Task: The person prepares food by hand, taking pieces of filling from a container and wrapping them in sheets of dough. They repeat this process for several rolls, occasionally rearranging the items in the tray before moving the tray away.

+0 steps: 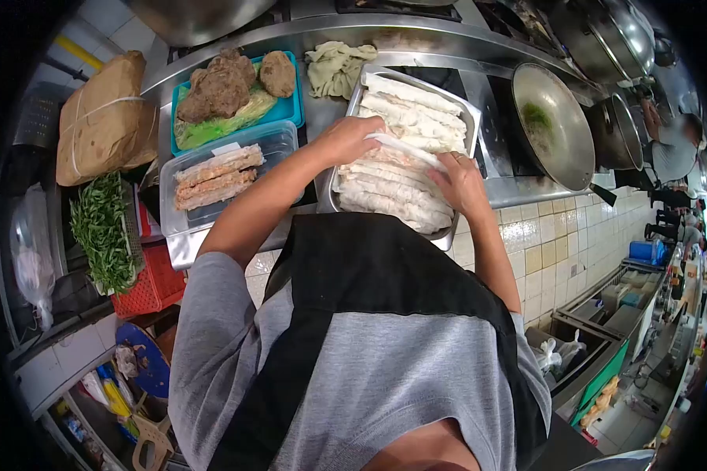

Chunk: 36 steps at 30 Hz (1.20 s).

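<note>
A metal tray [475, 118] holds several long pale rolls, lying side by side. Over its middle, my left hand [346, 141] pinches one end of a white wrapped roll [408, 149]. The roll's other end is between the fingers of my right hand [459, 182], at the tray's right side. More whitish rolls [401, 200] lie in the tray nearer my body. To the left, a clear plastic container [283, 145] has a few rolls with orange-pink filling [220, 177] in it.
Behind the container stands a blue tray [297, 110] with brown lumps and greens. A crumpled cloth [338, 67] lies beside it. At the right are a large wok [554, 125] and a pot [617, 133]. Left are a paper-wrapped bundle [102, 118], leafy greens [106, 231] and a red basket [153, 279]. Other people stand far right.
</note>
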Available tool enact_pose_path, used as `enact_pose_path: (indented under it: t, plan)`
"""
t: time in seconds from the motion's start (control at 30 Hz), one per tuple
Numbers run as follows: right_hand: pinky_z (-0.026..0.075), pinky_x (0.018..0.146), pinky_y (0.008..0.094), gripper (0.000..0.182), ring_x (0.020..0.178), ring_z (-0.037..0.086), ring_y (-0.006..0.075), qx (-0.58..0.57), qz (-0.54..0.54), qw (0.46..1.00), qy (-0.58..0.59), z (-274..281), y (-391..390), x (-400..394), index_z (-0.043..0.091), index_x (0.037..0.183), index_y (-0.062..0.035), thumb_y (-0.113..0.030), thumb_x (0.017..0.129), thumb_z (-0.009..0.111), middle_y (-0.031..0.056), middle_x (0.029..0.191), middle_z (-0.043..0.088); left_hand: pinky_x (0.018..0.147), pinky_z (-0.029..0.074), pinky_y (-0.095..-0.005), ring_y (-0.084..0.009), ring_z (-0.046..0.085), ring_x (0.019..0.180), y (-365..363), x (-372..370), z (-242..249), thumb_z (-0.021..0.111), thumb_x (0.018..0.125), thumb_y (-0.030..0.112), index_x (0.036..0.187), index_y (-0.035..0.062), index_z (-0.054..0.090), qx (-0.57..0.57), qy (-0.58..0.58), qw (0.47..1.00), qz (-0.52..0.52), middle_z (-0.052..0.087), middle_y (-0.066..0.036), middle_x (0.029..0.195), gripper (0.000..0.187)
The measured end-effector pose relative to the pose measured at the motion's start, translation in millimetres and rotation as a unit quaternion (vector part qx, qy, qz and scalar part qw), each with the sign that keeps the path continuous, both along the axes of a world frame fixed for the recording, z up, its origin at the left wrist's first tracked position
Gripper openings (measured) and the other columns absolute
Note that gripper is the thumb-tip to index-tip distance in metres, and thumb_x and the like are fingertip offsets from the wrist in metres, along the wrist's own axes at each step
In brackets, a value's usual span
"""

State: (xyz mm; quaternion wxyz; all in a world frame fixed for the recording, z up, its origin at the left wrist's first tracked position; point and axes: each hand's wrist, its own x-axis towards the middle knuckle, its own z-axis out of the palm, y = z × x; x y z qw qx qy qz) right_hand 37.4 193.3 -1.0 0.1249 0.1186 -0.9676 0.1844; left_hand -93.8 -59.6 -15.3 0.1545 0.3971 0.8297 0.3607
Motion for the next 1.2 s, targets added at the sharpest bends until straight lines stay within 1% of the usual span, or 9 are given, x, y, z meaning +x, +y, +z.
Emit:
enact_pose_path:
  t: [0.07, 0.17, 0.37, 0.47, 0.57, 0.67, 0.8, 1.0, 1.2]
  plan:
    - [0.046, 0.080, 0.0443, 0.029, 0.090, 0.062, 0.0373, 0.015, 0.006, 1.000, -0.012, 7, 0, 3, 0.063, 0.104, -0.0029, -0.014, 0.079, 0.072, 0.0165, 0.097, 0.067, 0.083, 0.046, -0.0477, -0.0399, 0.061, 0.097, 2, 0, 0, 0.063, 0.087, 0.019, 0.111, 0.0070, 0.058, 0.001, -0.020, 0.999, 0.028, 0.065, -0.021, 0.100, 0.027]
    - [0.046, 0.079, 0.0443, 0.030, 0.089, 0.062, 0.0374, 0.004, -0.002, 1.000, -0.023, 6, 3, 3, 0.063, 0.104, -0.0036, -0.013, 0.078, 0.074, 0.0164, 0.094, 0.067, 0.083, 0.047, -0.0467, -0.0390, 0.061, 0.098, 5, -4, -14, 0.063, 0.088, 0.021, 0.112, 0.0075, 0.057, 0.070, 0.001, 0.998, -0.003, 0.066, -0.020, 0.100, 0.028]
    - [0.047, 0.076, 0.0460, 0.026, 0.087, 0.062, 0.0380, -0.024, -0.012, 0.998, -0.064, 13, 3, 5, 0.064, 0.103, -0.0066, -0.011, 0.079, 0.072, 0.0173, 0.088, 0.065, 0.085, 0.048, -0.0432, -0.0328, 0.060, 0.102, 8, 14, 8, 0.069, 0.084, 0.018, 0.113, 0.0084, 0.061, -0.014, 0.114, 0.991, -0.070, 0.066, -0.013, 0.105, 0.031]
    - [0.049, 0.078, 0.0449, 0.026, 0.085, 0.063, 0.0380, -0.034, -0.005, 0.998, -0.058, 7, 5, 3, 0.065, 0.104, -0.0072, -0.008, 0.078, 0.070, 0.0163, 0.088, 0.067, 0.086, 0.048, -0.0428, -0.0323, 0.061, 0.101, 11, 11, 2, 0.070, 0.081, 0.015, 0.108, 0.0096, 0.065, 0.010, 0.133, 0.987, -0.089, 0.067, -0.012, 0.102, 0.028]
    - [0.051, 0.077, 0.0438, 0.025, 0.086, 0.064, 0.0380, -0.057, 0.029, 0.992, -0.111, 9, 11, 0, 0.067, 0.104, -0.0056, -0.009, 0.079, 0.070, 0.0174, 0.090, 0.067, 0.085, 0.049, -0.0417, -0.0331, 0.062, 0.098, 9, 10, 8, 0.069, 0.080, 0.014, 0.103, 0.0081, 0.067, 0.000, 0.078, 0.994, -0.075, 0.068, -0.012, 0.100, 0.024]
    - [0.051, 0.078, 0.0423, 0.023, 0.089, 0.065, 0.0378, -0.209, 0.048, 0.966, -0.146, 9, 16, 6, 0.067, 0.104, -0.0044, -0.011, 0.082, 0.068, 0.0188, 0.094, 0.068, 0.084, 0.049, -0.0406, -0.0342, 0.064, 0.096, 1, 12, 32, 0.068, 0.080, 0.012, 0.103, 0.0063, 0.067, -0.022, -0.083, 0.992, -0.089, 0.068, -0.015, 0.100, 0.023]
    - [0.051, 0.080, 0.0418, 0.025, 0.091, 0.066, 0.0378, -0.136, 0.043, 0.967, -0.211, 14, 15, 1, 0.068, 0.104, -0.0032, -0.015, 0.083, 0.069, 0.0205, 0.094, 0.069, 0.083, 0.049, -0.0398, -0.0344, 0.064, 0.095, -1, 6, 22, 0.068, 0.079, 0.012, 0.103, 0.0032, 0.066, -0.068, -0.024, 0.993, -0.094, 0.068, -0.016, 0.099, 0.026]
    - [0.049, 0.079, 0.0443, 0.022, 0.089, 0.065, 0.0377, -0.085, 0.001, 0.985, -0.151, 6, 10, 11, 0.068, 0.101, -0.0036, -0.013, 0.081, 0.070, 0.0184, 0.094, 0.068, 0.083, 0.049, -0.0402, -0.0334, 0.062, 0.098, -3, 15, 11, 0.065, 0.083, 0.010, 0.104, 0.0028, 0.065, 0.005, 0.059, 0.994, -0.089, 0.061, -0.012, 0.105, 0.023]
    - [0.044, 0.084, 0.0382, 0.027, 0.095, 0.060, 0.0273, -0.007, 0.071, 0.996, -0.055, 14, 6, 46, 0.068, 0.101, -0.0110, -0.008, 0.075, 0.068, 0.0048, 0.095, 0.065, 0.081, 0.050, -0.0388, -0.0318, 0.060, 0.099, -19, 37, 18, 0.064, 0.079, 0.005, 0.102, 0.0053, 0.062, 0.037, 0.107, 0.984, -0.139, 0.059, -0.009, 0.105, 0.023]
